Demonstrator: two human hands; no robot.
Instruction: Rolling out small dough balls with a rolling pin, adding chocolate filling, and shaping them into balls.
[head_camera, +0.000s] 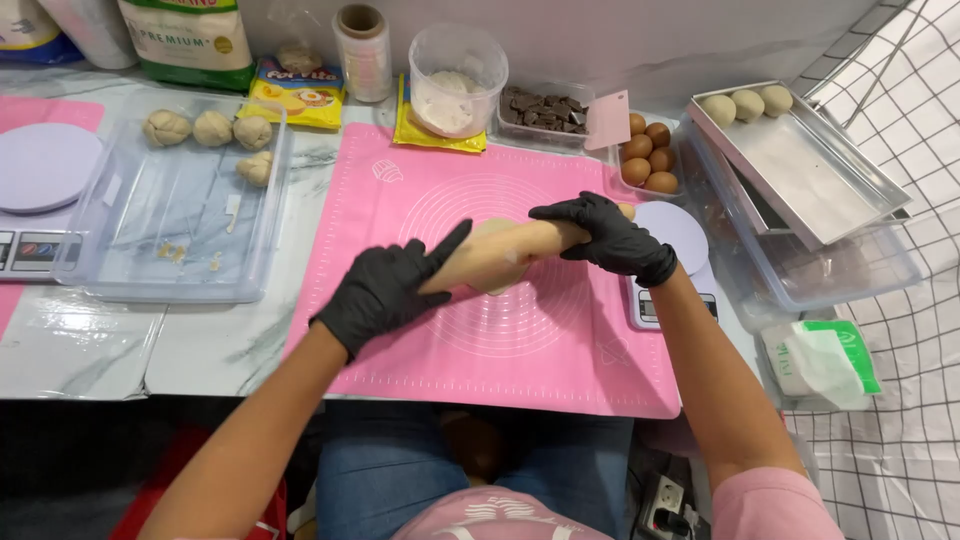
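Note:
A wooden rolling pin (505, 252) lies across a small piece of pale dough (497, 282) in the middle of a pink silicone mat (560, 340). My left hand (385, 288), in a black glove, presses flat on the pin's left end with fingers spread. My right hand (603, 236), also gloved in black, presses on the pin's right end. Most of the dough is hidden under the pin.
A clear tray (130, 255) at left holds several dough balls (212, 128). A metal tray (830, 170) at right holds three more. Flour tub (455, 85), chocolate pieces (540, 108), eggs (648, 152) and a scale (675, 240) line the mat's far and right sides.

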